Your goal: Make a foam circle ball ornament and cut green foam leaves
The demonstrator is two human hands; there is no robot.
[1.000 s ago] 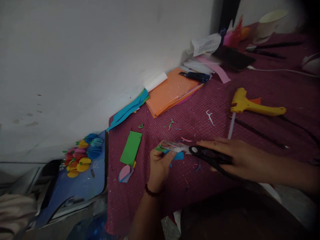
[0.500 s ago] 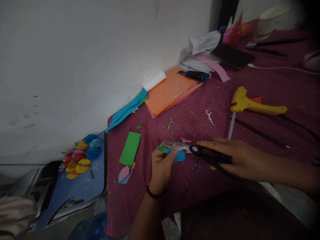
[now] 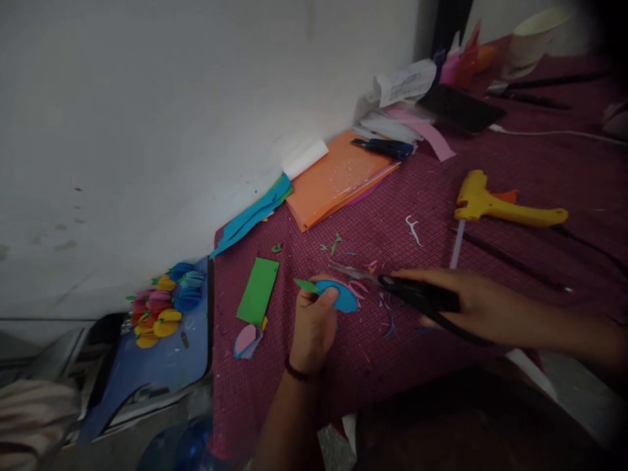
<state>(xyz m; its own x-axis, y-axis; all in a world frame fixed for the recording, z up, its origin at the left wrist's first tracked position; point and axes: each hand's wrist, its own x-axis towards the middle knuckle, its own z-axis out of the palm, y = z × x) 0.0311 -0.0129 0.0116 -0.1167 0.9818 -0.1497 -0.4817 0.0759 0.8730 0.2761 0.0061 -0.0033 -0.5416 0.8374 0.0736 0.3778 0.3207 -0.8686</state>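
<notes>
My left hand (image 3: 313, 327) pinches a small stack of cut paper shapes: a blue rounded piece (image 3: 338, 296) with pink edges and a green leaf tip (image 3: 306, 285) sticking out to the left. My right hand (image 3: 458, 302) grips black-handled scissors (image 3: 392, 286) whose blades point left, just above and to the right of the blue piece. Both hands hover low over a maroon checked tablecloth (image 3: 392, 229). Paper trimmings lie between the hands.
A green paper strip (image 3: 258, 290) and pink cut shapes (image 3: 246, 340) lie left of my hand. Orange sheets (image 3: 333, 180), a yellow glue gun (image 3: 505, 206), a blue cutter (image 3: 385, 148) and a phone (image 3: 458, 108) sit farther back. Paper flowers (image 3: 161, 304) rest on a blue chair at left.
The scissors have come away from the paper shapes and shifted slightly right and up. The blue piece now shows more fully, held flatter in my left hand.
</notes>
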